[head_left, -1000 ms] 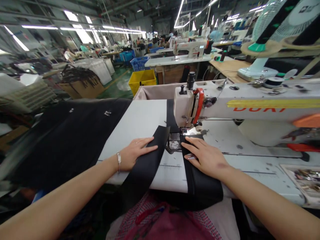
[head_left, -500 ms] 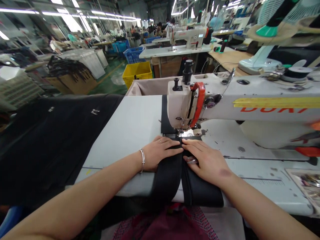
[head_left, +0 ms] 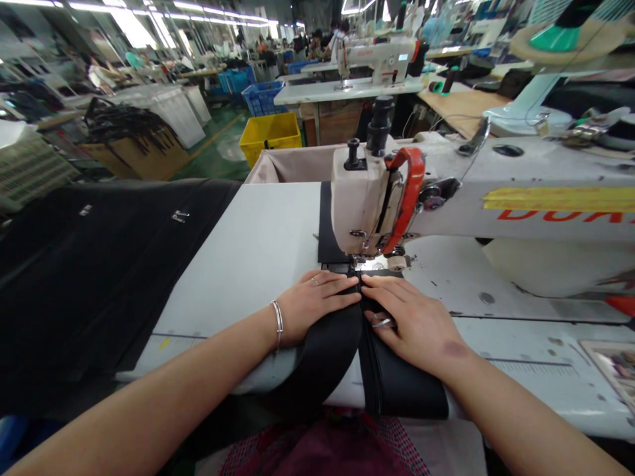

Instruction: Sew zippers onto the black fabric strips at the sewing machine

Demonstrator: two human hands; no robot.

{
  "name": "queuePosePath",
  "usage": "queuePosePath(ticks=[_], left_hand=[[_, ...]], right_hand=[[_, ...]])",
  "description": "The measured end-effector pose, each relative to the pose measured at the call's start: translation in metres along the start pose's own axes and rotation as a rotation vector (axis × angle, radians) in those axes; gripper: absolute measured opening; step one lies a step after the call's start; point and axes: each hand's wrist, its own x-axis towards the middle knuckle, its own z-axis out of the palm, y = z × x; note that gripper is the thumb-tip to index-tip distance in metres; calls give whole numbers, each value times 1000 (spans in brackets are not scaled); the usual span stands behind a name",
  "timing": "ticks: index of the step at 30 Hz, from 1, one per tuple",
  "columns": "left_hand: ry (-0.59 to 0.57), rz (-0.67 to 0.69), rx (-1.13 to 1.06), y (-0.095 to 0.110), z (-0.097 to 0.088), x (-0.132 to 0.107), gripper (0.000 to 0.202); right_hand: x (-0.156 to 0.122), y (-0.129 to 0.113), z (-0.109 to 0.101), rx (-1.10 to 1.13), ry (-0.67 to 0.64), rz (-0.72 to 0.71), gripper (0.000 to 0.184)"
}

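Observation:
Both hands lie on black strips beneath the sewing machine head (head_left: 347, 205), just in front of its presser foot (head_left: 358, 262). My left hand (head_left: 317, 304) is flat, its stretched fingers pressing the left black strip (head_left: 322, 357), which curves toward the table edge. Opposite it, my right hand (head_left: 409, 317) rests with fingers extended on the right black strip (head_left: 409, 390). The fingertips of both hands nearly meet at the seam line between the strips. A silvery metal piece (head_left: 384, 323) shows by my right thumb; whether it is a ring or a small tool I cannot tell.
Black material (head_left: 99, 277) with metal fittings covers the left side. Behind the white machine table (head_left: 248, 244) hangs a pale cloth bin (head_left: 302, 164), with a yellow crate (head_left: 270, 134) beyond. A fan base (head_left: 526, 120) stands at right; other machines and people are farther back.
The left strip's loose front part has swung a little leftward. Both hands stay about where they were at the presser foot. The camera view has shifted slightly.

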Motion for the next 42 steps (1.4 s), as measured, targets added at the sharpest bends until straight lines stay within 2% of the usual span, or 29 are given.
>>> queuePosePath(ticks=[8, 18, 26, 36, 42], left_hand=[[-2, -38, -33, 2, -3, 1, 54], [33, 5, -63, -13, 8, 4, 58], [36, -2, -76, -20, 10, 7, 56], [72, -16, -72, -15, 4, 7, 50], [84, -25, -79, -20, 6, 9, 52]], right_hand=[[-1, 1, 0, -11, -1, 3, 40], [6, -1, -1, -46, 20, 10, 35], [9, -2, 2, -45, 58, 23, 33], [10, -1, 2, -80, 35, 11, 33], [13, 5, 0, -70, 11, -20, 37]])
